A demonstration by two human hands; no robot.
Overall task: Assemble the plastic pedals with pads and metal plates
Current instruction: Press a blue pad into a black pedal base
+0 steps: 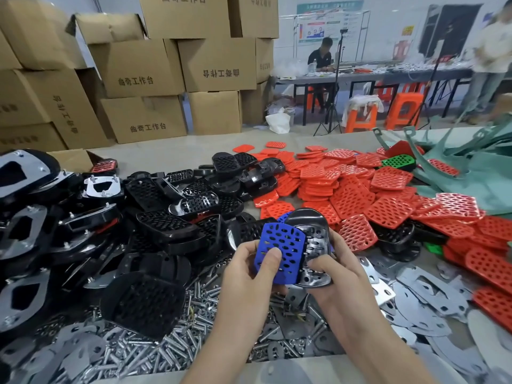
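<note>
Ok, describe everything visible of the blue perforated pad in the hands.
The blue perforated plastic pad is a rounded-cornered sheet dotted with oval holes. It lies tilted over the left side of the glossy black plastic pedal, not seated flat. The left hand pinches it, thumb on top; the right hand grips the pedal.

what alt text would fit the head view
The left hand holds a blue pad against a black pedal gripped by the right hand, above a table heaped with black pedals, red pads, metal plates and bolts.
</note>
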